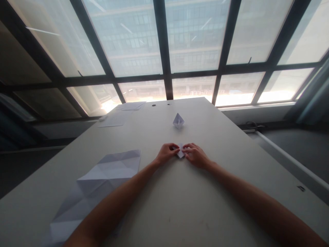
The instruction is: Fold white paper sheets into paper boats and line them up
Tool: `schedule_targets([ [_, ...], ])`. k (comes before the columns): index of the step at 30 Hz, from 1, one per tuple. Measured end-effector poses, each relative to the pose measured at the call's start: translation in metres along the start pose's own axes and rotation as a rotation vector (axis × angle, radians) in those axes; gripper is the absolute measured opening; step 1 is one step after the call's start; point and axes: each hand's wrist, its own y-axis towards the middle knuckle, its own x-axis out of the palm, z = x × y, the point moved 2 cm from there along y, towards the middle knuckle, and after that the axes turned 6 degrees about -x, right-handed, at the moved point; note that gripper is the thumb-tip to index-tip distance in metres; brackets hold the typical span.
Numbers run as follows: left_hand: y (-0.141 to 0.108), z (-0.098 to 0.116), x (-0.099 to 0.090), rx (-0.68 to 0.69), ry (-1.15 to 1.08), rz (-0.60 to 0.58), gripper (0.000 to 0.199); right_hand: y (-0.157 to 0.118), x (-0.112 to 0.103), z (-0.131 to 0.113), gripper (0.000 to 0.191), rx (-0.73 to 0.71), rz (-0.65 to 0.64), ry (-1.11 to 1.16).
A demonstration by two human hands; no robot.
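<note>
A: Head view, first entry: the piece in hand?
B: One small folded paper (pixel 181 154), white, pale in the window light; about midway between the left and right edges of the table (pixel 149 206), between the two hands and partly covered by them.
A: Left hand (pixel 167 153)?
B: Thumb and fingertips closed in a pinch on the paper's left side.
A: Right hand (pixel 196 156)?
B: Fingers bent, tips at the paper's right side. Whether they pinch it or only rest against it, cannot tell.
A: Other paper goods?
B: One paper figure (pixel 178 120), pointed at the top, standing apart from the hands, toward the far edge. One creased sheet (pixel 113 168), large, fold lines across it, on the left edge's side of the table, partly hidden by the left forearm. Several flat sheets (pixel 114 119), by the far left corner.
A: Sundries?
B: Two dark round spots (pixel 154 105) near the far edge. One small dark mark or object (pixel 301 188) by the right edge; too small to identify.
A: Surroundings?
B: Window (pixel 192 37), dark-framed, beyond the far edge. Curtain (pixel 313 96), past the right edge.
</note>
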Motion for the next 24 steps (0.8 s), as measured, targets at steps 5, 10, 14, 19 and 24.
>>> schedule_targets([
  [5,-0.003,0.002,-0.001,-0.005,-0.122,-0.059,0.048,0.003,0.004,0.019,0.04,0.17,0.194,0.291],
  [10,-0.009,0.009,0.001,-0.051,-0.263,-0.18,0.08,0.007,0.002,0.024,0.034,0.161,0.03,0.582],
  [14,-0.009,0.011,0.005,-0.011,-0.123,-0.268,0.051,0.006,0.004,0.021,0.036,0.216,0.023,0.595],
  [19,-0.008,0.008,0.009,0.003,-0.047,-0.314,0.055,0.005,0.013,0.02,0.048,0.276,0.027,0.613],
  [24,-0.009,0.01,0.009,-0.028,-0.105,-0.313,0.057,0.005,0.01,0.019,0.051,0.302,0.047,0.688],
])
